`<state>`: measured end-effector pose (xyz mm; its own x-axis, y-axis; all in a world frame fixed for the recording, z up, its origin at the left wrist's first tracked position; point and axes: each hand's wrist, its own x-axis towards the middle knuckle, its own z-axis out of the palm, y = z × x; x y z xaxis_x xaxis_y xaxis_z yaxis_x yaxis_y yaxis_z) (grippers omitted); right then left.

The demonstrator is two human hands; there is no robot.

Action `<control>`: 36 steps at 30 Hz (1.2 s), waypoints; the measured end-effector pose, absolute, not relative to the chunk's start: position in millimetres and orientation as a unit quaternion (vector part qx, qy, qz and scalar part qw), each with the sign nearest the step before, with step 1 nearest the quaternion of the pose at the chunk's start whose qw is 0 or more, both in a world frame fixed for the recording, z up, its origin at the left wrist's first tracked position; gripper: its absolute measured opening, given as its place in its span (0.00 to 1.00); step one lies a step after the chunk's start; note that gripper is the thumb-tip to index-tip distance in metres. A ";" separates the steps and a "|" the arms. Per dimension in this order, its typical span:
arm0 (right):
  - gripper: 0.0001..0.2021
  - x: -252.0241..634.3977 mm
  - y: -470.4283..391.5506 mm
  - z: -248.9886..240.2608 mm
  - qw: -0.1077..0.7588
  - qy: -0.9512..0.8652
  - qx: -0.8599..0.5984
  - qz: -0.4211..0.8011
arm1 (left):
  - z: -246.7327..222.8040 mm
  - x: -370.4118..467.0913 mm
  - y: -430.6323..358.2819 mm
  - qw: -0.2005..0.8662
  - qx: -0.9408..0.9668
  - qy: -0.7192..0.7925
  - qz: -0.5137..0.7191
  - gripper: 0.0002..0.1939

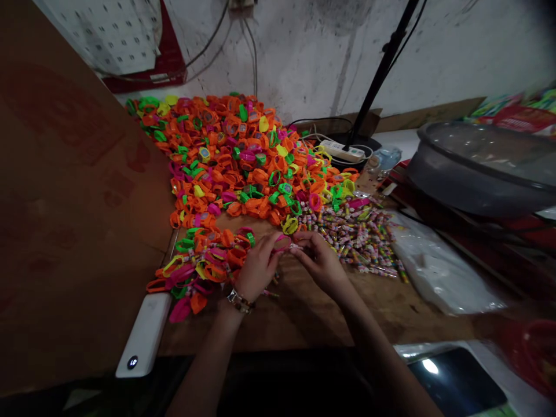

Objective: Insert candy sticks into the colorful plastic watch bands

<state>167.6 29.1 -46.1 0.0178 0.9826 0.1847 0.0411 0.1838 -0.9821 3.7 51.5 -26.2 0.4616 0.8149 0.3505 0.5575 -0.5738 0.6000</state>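
My left hand [257,263], with a bracelet at its wrist, pinches a pink toy watch [283,238] just above the table. Fingertips of my right hand [320,260] close on a small pale wrapped piece [294,247] against the watch; it looks like a candy roll, though the fingers partly cover it. Beyond both hands rises a large heap of toy watches [234,150], mostly orange with green, pink and yellow ones. A smaller pile of watches [217,255] lies by my left hand. Printed candy rolls [356,234] in clear wrappers spread to the right of my right hand.
A cardboard box [87,202] walls off the left side. A white power bank [145,336] sits at the table edge. Rightward are clear plastic bags [447,266], a grey basin [482,168] and a dark phone [458,382]. A power strip [342,150] lies by a black stand [382,69].
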 end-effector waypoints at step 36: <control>0.27 162.1 8.2 -70.9 0.434 -0.498 -0.469 0.586 | 2.9 -104.8 41.4 -0.031 0.742 0.636 0.211 0.18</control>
<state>162.1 8.2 -70.9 -0.1837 0.9758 -0.1184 -0.0409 -0.1280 -0.9909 -104.8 41.4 2.9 0.1017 0.9308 0.3511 0.9565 -0.1885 0.2225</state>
